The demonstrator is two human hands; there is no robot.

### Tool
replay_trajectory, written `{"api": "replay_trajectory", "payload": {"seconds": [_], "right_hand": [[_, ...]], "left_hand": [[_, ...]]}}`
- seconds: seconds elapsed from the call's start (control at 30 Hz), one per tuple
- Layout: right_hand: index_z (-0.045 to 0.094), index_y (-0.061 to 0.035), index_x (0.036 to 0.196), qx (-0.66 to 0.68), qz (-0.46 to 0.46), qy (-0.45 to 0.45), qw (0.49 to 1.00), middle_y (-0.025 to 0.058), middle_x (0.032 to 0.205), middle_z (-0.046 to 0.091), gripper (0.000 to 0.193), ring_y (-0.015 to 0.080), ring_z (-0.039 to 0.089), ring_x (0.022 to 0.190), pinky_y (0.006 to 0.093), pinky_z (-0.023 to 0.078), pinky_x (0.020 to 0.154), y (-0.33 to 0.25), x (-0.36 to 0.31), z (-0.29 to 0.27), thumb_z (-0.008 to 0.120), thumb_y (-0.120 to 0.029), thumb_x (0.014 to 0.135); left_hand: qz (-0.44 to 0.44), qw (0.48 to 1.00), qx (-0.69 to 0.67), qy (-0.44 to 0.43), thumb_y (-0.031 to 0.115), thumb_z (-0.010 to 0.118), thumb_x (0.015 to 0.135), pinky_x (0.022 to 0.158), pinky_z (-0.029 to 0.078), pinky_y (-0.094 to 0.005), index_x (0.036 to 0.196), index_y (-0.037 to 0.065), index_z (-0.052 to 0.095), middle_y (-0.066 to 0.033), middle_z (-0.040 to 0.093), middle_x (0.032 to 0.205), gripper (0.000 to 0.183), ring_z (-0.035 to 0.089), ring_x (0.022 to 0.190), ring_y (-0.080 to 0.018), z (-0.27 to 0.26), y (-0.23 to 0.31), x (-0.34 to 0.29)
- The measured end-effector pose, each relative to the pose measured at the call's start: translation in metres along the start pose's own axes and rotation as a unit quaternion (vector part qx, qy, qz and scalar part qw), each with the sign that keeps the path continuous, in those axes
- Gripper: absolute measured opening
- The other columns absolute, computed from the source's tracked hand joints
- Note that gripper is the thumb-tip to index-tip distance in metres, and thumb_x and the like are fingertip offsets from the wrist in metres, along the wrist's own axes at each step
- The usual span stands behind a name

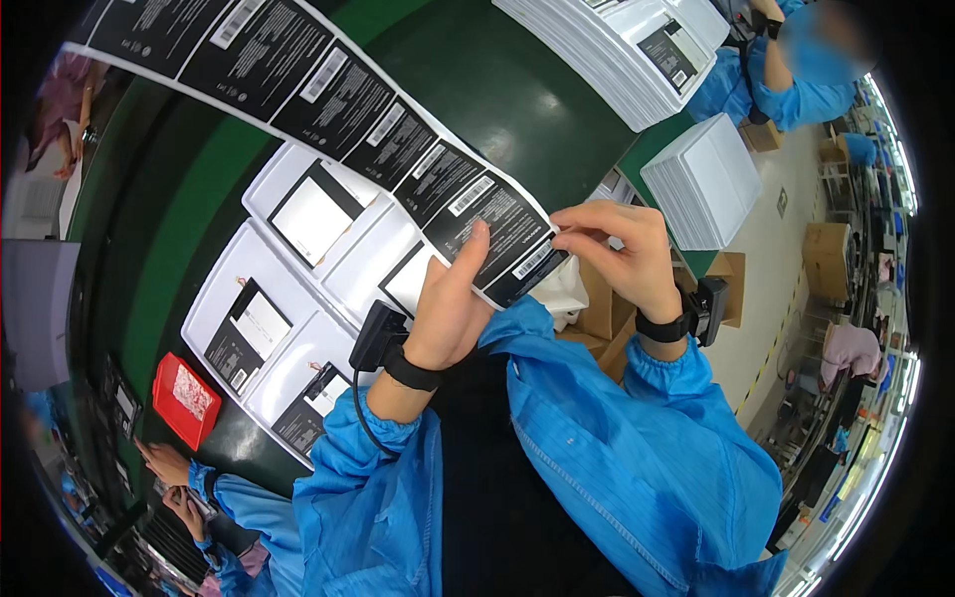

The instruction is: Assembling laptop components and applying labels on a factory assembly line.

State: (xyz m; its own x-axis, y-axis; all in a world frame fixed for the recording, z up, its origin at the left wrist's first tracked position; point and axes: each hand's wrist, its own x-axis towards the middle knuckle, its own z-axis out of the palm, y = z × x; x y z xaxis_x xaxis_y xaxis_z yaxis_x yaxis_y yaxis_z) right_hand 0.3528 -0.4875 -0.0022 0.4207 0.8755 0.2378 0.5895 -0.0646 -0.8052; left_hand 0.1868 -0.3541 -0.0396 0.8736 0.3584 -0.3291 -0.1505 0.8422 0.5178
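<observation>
Lower centre of the frame: two forearms in blue sleeves [637,458] rise from the bottom edge, each wrist carrying a black band with a small black device attached. The left hand [450,303] is closed on the near end of a long strip of black labels [328,95], thumb pressed flat on the strip's face, fingers behind it. The right hand [622,254], just right of centre, pinches the strip's end label at its corner with the fingertips [564,237]; the grip is narrow. The strip runs from frame centre diagonally to the upper left edge, held above the bench.

Beneath the strip, centre left, four white boxes [224,298] lie side by side on the green bench [497,99], each bearing a black label. A red flat packet [185,398] lies at lower left, near the boxes. Another person's hands show at the lower left edge.

Farther off, a stack of white boxes [701,179] stands right of centre, a larger stack [607,50] at top centre. A second person in blue [806,85] sits at upper right. Brown cartons [826,259] stand on the floor at right.
</observation>
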Motion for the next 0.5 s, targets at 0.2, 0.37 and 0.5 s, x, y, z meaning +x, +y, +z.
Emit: {"api": "replay_trajectory", "payload": {"seconds": [0.2,0.37,0.5], "right_hand": [[0.076,-0.0025,0.093,-0.088,-0.099,0.020,0.991,0.0107,0.090,0.075,0.014,0.0244,0.072,0.070,0.0301,0.056,0.060,-0.0016,0.0057,0.0046,0.081,-0.005,0.080],[0.075,-0.0038,0.090,-0.119,-0.076,-0.009,0.990,0.0090,0.088,0.075,0.012,0.0255,0.071,0.068,0.0313,0.055,0.058,-0.0033,0.0055,0.0020,0.081,-0.007,0.080],[0.072,-0.0044,0.087,-0.148,-0.053,-0.055,0.986,0.0073,0.085,0.074,0.009,0.0270,0.069,0.065,0.0325,0.054,0.057,-0.0062,0.0070,-0.0041,0.078,-0.010,0.083]], "left_hand": [[0.001,1.000,-0.016,0.005,0.027,0.045,0.111,0.102,0.056,-0.0417,0.141,0.003,0.046,-0.0133,0.062,0.131,0.039,0.064,0.119,-0.0241,-0.0001,0.0044,-0.0001],[0.008,0.999,0.039,0.023,0.026,0.047,0.110,0.101,0.055,-0.0396,0.139,0.003,0.048,-0.0113,0.063,0.129,0.037,0.065,0.117,-0.0214,-0.0002,0.0022,0.0010],[-0.006,0.999,0.042,0.017,0.025,0.048,0.110,0.102,0.054,-0.0394,0.139,0.003,0.048,-0.0109,0.063,0.129,0.036,0.064,0.117,-0.0208,0.0021,0.0005,0.0003]]}}
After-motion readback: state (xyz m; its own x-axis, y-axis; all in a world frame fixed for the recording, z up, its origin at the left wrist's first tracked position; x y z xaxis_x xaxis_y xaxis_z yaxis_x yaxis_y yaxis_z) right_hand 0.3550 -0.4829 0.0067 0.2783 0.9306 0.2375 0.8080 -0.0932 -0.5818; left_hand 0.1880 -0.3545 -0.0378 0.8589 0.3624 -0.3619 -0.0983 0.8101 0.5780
